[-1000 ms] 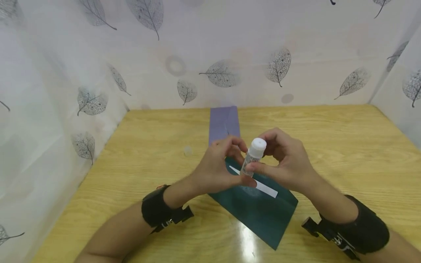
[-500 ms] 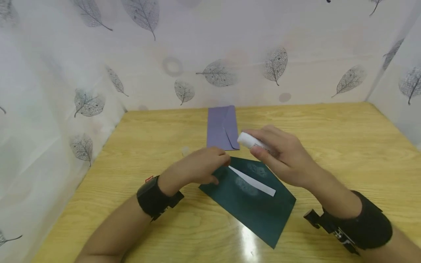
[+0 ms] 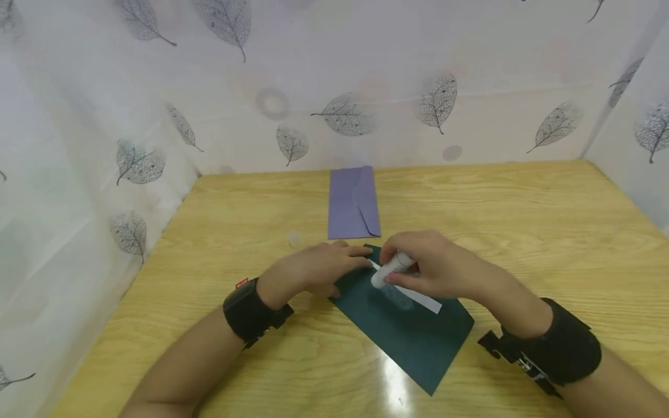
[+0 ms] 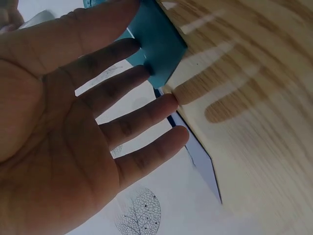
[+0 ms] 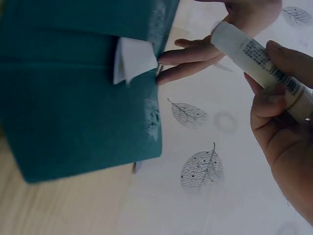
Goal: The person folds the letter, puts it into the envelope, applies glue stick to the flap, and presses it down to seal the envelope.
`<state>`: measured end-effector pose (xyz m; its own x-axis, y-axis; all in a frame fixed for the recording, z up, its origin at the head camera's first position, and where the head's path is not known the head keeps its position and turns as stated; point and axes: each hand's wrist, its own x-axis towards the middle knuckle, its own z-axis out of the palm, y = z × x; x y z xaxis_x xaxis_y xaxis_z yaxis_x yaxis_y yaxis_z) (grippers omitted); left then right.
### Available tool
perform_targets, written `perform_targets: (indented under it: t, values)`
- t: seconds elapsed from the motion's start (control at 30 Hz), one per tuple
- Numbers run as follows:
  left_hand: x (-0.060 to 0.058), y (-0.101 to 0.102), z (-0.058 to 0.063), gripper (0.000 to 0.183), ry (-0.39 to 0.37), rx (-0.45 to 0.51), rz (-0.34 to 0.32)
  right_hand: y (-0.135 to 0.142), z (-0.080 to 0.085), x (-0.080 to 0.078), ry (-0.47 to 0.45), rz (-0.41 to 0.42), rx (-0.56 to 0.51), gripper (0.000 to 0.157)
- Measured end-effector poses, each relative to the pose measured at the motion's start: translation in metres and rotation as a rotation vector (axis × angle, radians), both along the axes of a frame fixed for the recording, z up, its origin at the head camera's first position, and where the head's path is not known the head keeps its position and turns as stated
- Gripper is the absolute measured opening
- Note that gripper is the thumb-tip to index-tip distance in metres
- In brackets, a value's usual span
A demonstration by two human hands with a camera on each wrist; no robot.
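Observation:
A dark green paper envelope (image 3: 418, 342) lies at an angle on the table, with a white paper strip (image 3: 427, 302) showing across it. Whitish smears mark its surface, seen in the right wrist view on either side of the white paper (image 5: 137, 56). My left hand (image 3: 319, 270) rests with extended fingers at the envelope's left corner; the left wrist view shows its spread palm (image 4: 68, 132). Between thumb and fingers, my right hand (image 3: 444, 264) grips a white glue stick (image 3: 385, 275), tilted with one end down close over the envelope. A barcode shows on the glue stick (image 5: 252, 56).
A purple envelope (image 3: 345, 203) lies farther back on the wooden table (image 3: 522, 232). A small translucent round piece (image 3: 294, 238) sits left of it, nearer me. Leaf-patterned sheeting (image 3: 209, 116) encloses the back and sides.
My left hand has left the glue stick and come down onto the green envelope's left corner. My right hand has turned the glue stick over and lowered it to the envelope.

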<state>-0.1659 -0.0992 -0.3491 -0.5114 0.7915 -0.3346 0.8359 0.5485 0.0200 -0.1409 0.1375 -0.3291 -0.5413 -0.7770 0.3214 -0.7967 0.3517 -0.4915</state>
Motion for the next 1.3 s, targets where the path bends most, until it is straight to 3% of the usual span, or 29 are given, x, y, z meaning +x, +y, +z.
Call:
perform_targets:
  t: [0.13, 0.43, 0.6, 1.1, 1.3]
  values:
    - [0.002, 0.003, -0.001, 0.074, 0.002, -0.023, 0.009, 0.0, -0.007, -0.003, -0.098, 0.019, 0.076, 0.024]
    - [0.004, 0.008, 0.003, 0.076, -0.027, -0.106, 0.049, 0.0, -0.018, -0.005, -0.094, 0.047, 0.175, 0.031]
    - [0.004, 0.008, 0.005, 0.077, -0.026, -0.123, 0.068, -0.002, -0.013, 0.0, -0.083, 0.045, 0.236, 0.029]
    - [0.003, 0.008, 0.004, 0.082, -0.027, -0.107, 0.081, -0.009, 0.005, 0.017, -0.243, -0.065, 0.506, 0.023]
    - [0.002, 0.005, 0.002, 0.082, -0.026, -0.099, 0.073, -0.009, 0.006, 0.016, -0.32, -0.067, 0.52, 0.019]
